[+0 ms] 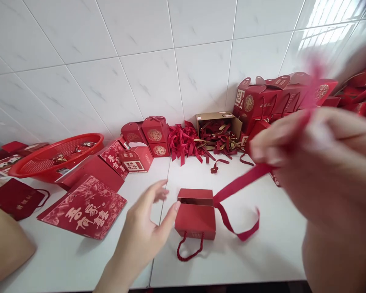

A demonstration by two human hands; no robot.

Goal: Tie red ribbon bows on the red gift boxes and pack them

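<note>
A small red gift box lies on the table with a dark slit along its top panel and a twisted cord handle on its near side. Beside it, my left hand is open, fingers apart; whether the thumb tip touches the box's edge I cannot tell. My right hand, raised close to the camera and blurred, pinches a red ribbon. The ribbon runs taut down to the box's right side, and another length of it curls loosely on the table. Its upper end sticks up above my fingers.
Behind lie a heap of red ribbons, a cardboard box of bows and strips, and stacked red boxes. At left are a red plastic basket, a printed red bag and another person's arm.
</note>
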